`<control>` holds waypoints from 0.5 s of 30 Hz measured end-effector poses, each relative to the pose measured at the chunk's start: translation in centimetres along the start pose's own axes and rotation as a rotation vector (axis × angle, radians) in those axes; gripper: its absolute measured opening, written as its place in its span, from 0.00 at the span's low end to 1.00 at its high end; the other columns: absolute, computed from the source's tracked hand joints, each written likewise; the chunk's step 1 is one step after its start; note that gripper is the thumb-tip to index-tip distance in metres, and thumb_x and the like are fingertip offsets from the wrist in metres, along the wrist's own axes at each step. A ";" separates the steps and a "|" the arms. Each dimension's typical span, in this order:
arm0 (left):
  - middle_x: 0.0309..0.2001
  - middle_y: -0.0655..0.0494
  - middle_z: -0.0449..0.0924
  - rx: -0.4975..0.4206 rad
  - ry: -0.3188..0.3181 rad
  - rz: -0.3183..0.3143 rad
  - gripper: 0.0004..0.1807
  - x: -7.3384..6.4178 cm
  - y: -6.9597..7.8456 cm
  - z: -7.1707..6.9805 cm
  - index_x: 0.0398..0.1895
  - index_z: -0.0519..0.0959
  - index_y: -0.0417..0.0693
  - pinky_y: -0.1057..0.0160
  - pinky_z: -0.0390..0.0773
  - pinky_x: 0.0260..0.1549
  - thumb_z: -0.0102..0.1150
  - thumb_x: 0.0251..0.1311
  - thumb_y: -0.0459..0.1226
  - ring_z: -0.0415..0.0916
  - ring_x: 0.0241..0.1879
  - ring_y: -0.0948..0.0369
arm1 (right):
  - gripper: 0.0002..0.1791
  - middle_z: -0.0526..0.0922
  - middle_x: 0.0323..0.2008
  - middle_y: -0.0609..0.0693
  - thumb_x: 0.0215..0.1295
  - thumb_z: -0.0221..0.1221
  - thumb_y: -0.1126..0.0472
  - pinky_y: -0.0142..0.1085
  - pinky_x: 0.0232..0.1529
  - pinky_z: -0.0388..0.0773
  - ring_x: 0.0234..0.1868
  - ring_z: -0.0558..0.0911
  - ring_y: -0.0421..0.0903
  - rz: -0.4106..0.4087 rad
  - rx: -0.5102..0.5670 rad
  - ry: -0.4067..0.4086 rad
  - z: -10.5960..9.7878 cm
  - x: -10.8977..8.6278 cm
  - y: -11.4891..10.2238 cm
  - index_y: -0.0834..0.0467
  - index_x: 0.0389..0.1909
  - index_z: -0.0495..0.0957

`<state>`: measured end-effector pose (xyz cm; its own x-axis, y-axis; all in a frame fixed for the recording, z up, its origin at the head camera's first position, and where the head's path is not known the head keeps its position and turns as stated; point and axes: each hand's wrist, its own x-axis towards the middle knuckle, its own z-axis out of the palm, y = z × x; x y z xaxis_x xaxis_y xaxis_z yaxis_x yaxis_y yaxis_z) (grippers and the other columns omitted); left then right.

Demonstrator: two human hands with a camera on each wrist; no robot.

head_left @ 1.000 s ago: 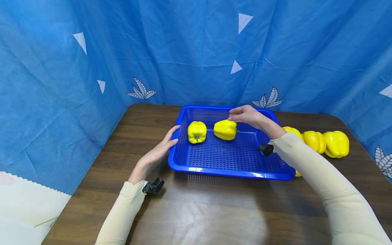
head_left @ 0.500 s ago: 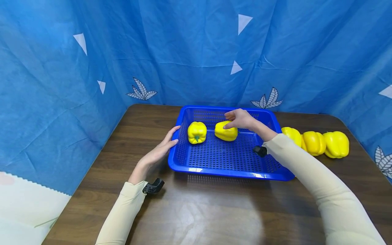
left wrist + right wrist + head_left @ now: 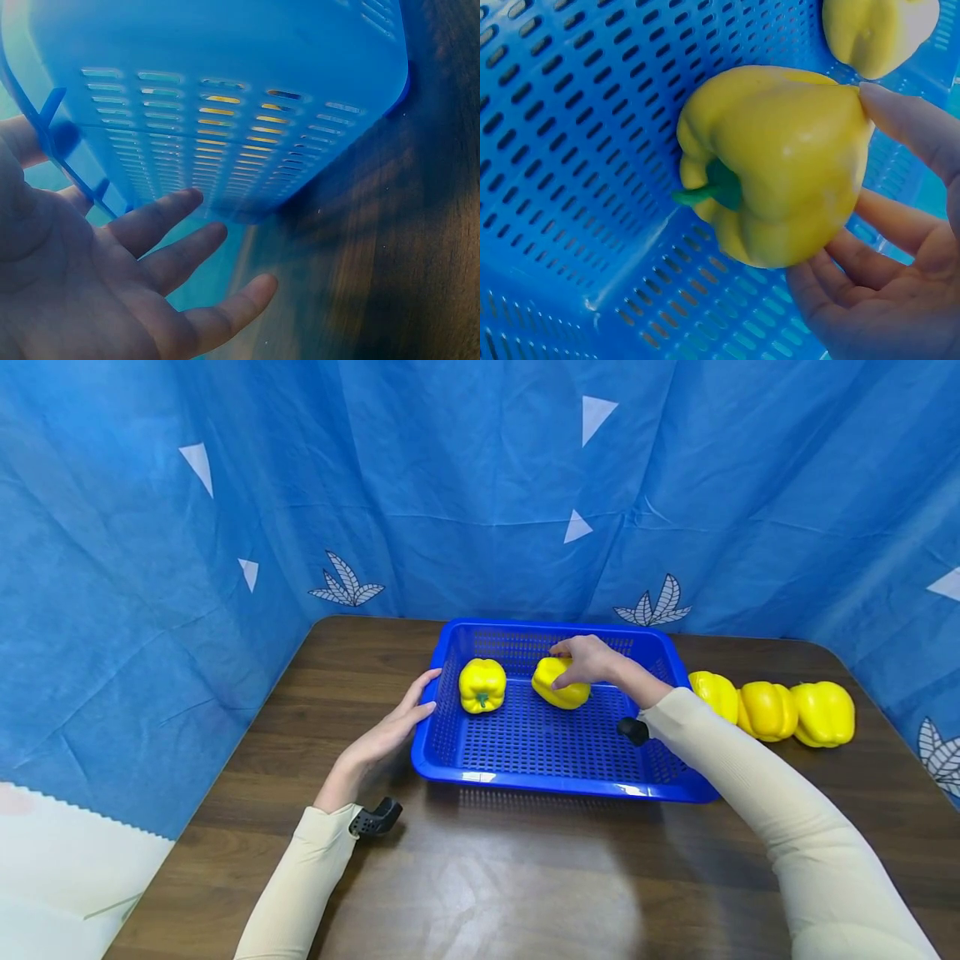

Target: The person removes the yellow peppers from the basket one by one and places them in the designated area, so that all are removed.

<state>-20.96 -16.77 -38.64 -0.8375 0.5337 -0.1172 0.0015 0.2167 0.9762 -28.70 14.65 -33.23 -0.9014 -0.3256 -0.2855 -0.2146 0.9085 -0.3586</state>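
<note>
Right hand (image 3: 592,660): holding 1st pepper (image 3: 791,165) (green-stemmed). Left hand (image 3: 392,729): spread, touching basket (image 3: 555,752). Between hands: 2nd pepper (image 3: 482,683). Right of both: 3 peppers (image 3: 769,711).

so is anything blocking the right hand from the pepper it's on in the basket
Nothing visible: the fingers of the right hand touch the yellow pepper directly. The other pepper inside the basket sits apart, to the left.

Rm to pass @ bskt (image 3: 555,783) frt; L pepper (image 3: 482,686) blocks back L.
</note>
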 end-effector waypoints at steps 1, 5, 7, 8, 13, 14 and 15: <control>0.76 0.50 0.31 -0.001 0.000 0.000 0.31 0.0 0.0 0.0 0.73 0.37 0.64 0.37 0.52 0.68 0.33 0.71 0.45 0.43 0.73 0.41 | 0.36 0.71 0.62 0.64 0.55 0.64 0.55 0.49 0.60 0.72 0.61 0.72 0.57 -0.004 -0.018 -0.004 0.0 0.0 0.0 0.64 0.64 0.66; 0.76 0.50 0.31 -0.005 -0.004 0.002 0.31 0.0 0.0 0.0 0.73 0.36 0.64 0.37 0.51 0.68 0.33 0.71 0.45 0.43 0.73 0.42 | 0.36 0.72 0.61 0.63 0.57 0.61 0.50 0.48 0.57 0.73 0.57 0.72 0.56 0.012 -0.106 -0.034 -0.2 -0.2 0.0 0.62 0.64 0.66; 0.76 0.50 0.31 -0.002 -0.002 0.000 0.31 0.0 0.0 0.1 0.73 0.37 0.65 0.37 0.51 0.68 0.33 0.71 0.45 0.43 0.73 0.42 | 0.37 0.71 0.61 0.63 0.58 0.58 0.45 0.50 0.58 0.72 0.58 0.72 0.57 0.040 -0.141 -0.070 -0.4 -0.5 0.0 0.60 0.66 0.64; 0.76 0.50 0.31 -0.004 -0.003 0.000 0.31 0.0 0.0 0.1 0.73 0.37 0.65 0.37 0.51 0.68 0.33 0.71 0.45 0.43 0.73 0.42 | 0.38 0.70 0.62 0.63 0.59 0.57 0.43 0.50 0.56 0.73 0.58 0.72 0.57 0.057 -0.154 -0.085 -0.6 -0.7 0.0 0.57 0.67 0.63; 0.76 0.51 0.31 0.000 0.004 -0.007 0.31 0.0 0.0 0.0 0.73 0.37 0.66 0.37 0.52 0.67 0.33 0.71 0.46 0.44 0.73 0.41 | 0.34 0.62 0.65 0.67 0.66 0.48 0.40 0.45 0.41 0.80 0.47 0.76 0.57 0.094 -0.136 -0.167 -0.8 -1.4 0.8 0.47 0.70 0.56; 0.76 0.51 0.31 0.001 0.005 -0.008 0.31 0.0 0.0 0.1 0.73 0.37 0.66 0.36 0.52 0.67 0.33 0.71 0.46 0.44 0.73 0.41 | 0.32 0.60 0.65 0.68 0.68 0.47 0.42 0.43 0.37 0.81 0.43 0.76 0.55 0.094 -0.128 -0.172 -0.7 -1.5 1.0 0.45 0.70 0.56; 0.76 0.51 0.31 0.004 0.005 -0.010 0.31 0.0 0.0 0.1 0.73 0.37 0.66 0.36 0.53 0.67 0.33 0.71 0.46 0.43 0.73 0.41 | 0.30 0.58 0.65 0.68 0.69 0.45 0.44 0.41 0.34 0.82 0.41 0.75 0.54 0.093 -0.116 -0.179 -0.6 -1.5 1.2 0.45 0.71 0.56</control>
<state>-20.94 -16.73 -38.68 -0.8404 0.5272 -0.1257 -0.0048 0.2247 0.9744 -27.82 16.44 -32.66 -0.8405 -0.2711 -0.4691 -0.1849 0.9574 -0.2220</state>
